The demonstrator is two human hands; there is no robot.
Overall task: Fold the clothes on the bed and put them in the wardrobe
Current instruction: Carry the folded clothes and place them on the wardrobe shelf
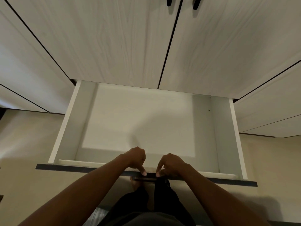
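A white wardrobe drawer (68, 136) stands pulled far out below two closed wardrobe doors (114, 46). Nothing lies inside the drawer. My left hand (136, 159) and my right hand (171, 163) sit side by side on the middle of the drawer's dark front panel (65, 167). Both hands have their fingers curled over the front edge, with the thumbs pointing down toward the black drawer handle (145, 179). No clothes and no bed are in view.
Black door handles (169, 1) show at the top edge. More white cabinet fronts (268, 103) flank the drawer on both sides. Beige floor (24, 152) spreads left and right. My dark-trousered legs (162, 198) stand just under the drawer front.
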